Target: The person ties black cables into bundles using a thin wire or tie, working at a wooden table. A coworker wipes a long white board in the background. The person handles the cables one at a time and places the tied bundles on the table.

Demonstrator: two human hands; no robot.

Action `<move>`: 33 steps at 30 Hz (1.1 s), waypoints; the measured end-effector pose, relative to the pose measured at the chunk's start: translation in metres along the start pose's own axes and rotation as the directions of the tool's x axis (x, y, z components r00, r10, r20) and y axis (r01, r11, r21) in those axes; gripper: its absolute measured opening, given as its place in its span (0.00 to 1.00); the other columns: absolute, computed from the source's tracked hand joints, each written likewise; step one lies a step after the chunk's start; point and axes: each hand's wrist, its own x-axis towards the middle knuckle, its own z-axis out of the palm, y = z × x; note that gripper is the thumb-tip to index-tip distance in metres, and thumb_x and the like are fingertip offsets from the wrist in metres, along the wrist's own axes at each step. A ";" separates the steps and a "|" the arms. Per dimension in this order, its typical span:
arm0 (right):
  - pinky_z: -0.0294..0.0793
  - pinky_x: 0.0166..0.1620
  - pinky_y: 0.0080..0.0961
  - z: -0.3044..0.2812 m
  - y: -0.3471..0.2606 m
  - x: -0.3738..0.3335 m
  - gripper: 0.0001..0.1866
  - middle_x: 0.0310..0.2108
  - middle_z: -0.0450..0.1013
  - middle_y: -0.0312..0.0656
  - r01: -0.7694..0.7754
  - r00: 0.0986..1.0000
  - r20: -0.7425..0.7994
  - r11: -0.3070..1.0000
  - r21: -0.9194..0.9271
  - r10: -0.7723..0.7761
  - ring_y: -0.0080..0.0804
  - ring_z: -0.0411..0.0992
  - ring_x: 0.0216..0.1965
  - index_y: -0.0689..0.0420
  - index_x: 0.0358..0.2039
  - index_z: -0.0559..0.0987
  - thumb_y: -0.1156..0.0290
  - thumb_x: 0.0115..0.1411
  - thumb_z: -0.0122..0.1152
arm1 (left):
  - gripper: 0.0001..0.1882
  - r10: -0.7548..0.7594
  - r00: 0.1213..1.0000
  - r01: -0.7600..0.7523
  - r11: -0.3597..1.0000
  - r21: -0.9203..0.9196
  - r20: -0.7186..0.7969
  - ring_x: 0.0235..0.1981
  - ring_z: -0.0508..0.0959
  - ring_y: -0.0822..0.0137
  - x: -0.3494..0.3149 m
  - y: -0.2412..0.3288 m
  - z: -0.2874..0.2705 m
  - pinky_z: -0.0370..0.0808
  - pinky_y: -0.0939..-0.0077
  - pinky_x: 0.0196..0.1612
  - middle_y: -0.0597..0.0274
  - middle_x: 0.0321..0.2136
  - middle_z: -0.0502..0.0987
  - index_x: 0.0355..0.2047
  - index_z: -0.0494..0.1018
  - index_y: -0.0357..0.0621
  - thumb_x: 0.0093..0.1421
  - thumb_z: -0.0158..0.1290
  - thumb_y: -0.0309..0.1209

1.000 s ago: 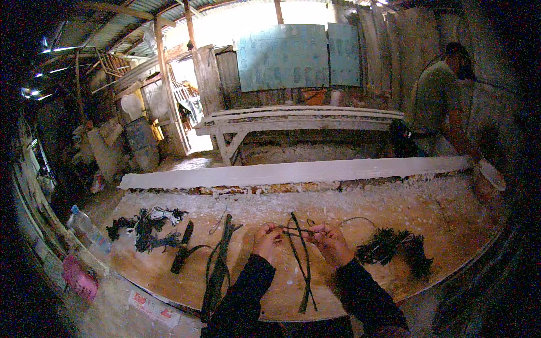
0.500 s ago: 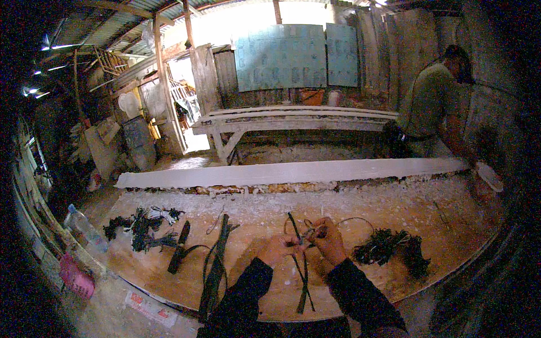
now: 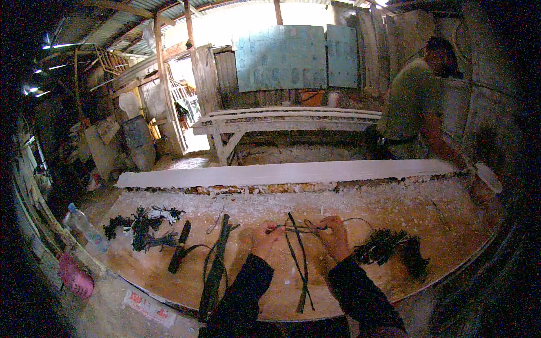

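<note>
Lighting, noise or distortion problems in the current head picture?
Head view: glare washes out the opening above the blue panel; corners fall to grainy black; fisheye bending bows the wooden tabletop; grain softens the thin dark strips between left hand and right hand.

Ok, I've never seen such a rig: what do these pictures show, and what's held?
There's no machine, only a person's bare hands. Every picture comes from one wide camera on the person's head, looking down, so straight edges bend. The left hand and right hand hold a thin strand between them, across dark crossed strips; whether they're tied, I can't tell. On the table lie dark bundles, one farther right, others left. A co-worker stands beyond.
</note>
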 end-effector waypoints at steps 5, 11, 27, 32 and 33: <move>0.64 0.45 0.28 0.010 -0.011 -0.009 0.07 0.37 0.68 0.40 -0.179 0.850 0.526 0.943 0.280 0.005 0.32 0.65 0.41 0.57 0.29 0.77 0.73 0.47 0.61 | 0.07 0.019 0.984 -0.013 0.999 0.034 -0.178 0.19 0.70 0.76 0.009 -0.006 -0.016 0.67 0.83 0.21 0.66 0.21 0.73 0.26 0.72 0.41 0.47 0.56 0.30; 0.62 0.50 0.28 0.011 -0.020 -0.015 0.05 0.42 0.67 0.40 -0.282 0.689 0.723 0.897 0.341 -0.059 0.31 0.64 0.45 0.57 0.29 0.76 0.74 0.49 0.58 | 0.05 -0.010 0.981 0.014 1.000 0.017 -0.194 0.18 0.70 0.76 0.007 -0.006 -0.018 0.67 0.83 0.19 0.66 0.20 0.73 0.25 0.73 0.40 0.45 0.55 0.27; 0.65 0.41 0.22 0.002 -0.021 -0.009 0.07 0.27 0.69 0.31 -0.327 0.845 0.522 0.887 0.325 0.121 0.21 0.67 0.33 0.54 0.23 0.72 0.75 0.45 0.63 | 0.04 0.038 0.998 -0.048 0.978 0.201 0.053 0.24 0.71 0.74 0.007 -0.031 -0.005 0.67 0.81 0.29 0.67 0.20 0.72 0.23 0.72 0.41 0.44 0.55 0.25; 0.65 0.38 0.19 0.007 -0.014 -0.008 0.10 0.23 0.67 0.30 -0.357 0.898 0.391 0.854 0.379 0.201 0.20 0.65 0.29 0.54 0.19 0.69 0.77 0.44 0.63 | 0.08 0.342 0.919 -0.380 0.900 0.212 0.196 0.22 0.69 0.76 -0.002 -0.013 0.002 0.65 0.81 0.26 0.68 0.19 0.71 0.19 0.71 0.42 0.44 0.58 0.31; 0.65 0.37 0.18 0.008 -0.011 -0.007 0.10 0.22 0.67 0.30 -0.350 0.905 0.368 0.863 0.365 0.212 0.20 0.65 0.29 0.54 0.19 0.68 0.77 0.44 0.63 | 0.08 0.197 0.955 -0.251 0.936 0.247 0.221 0.22 0.68 0.77 -0.005 -0.008 0.003 0.64 0.82 0.26 0.69 0.19 0.70 0.19 0.71 0.43 0.44 0.58 0.32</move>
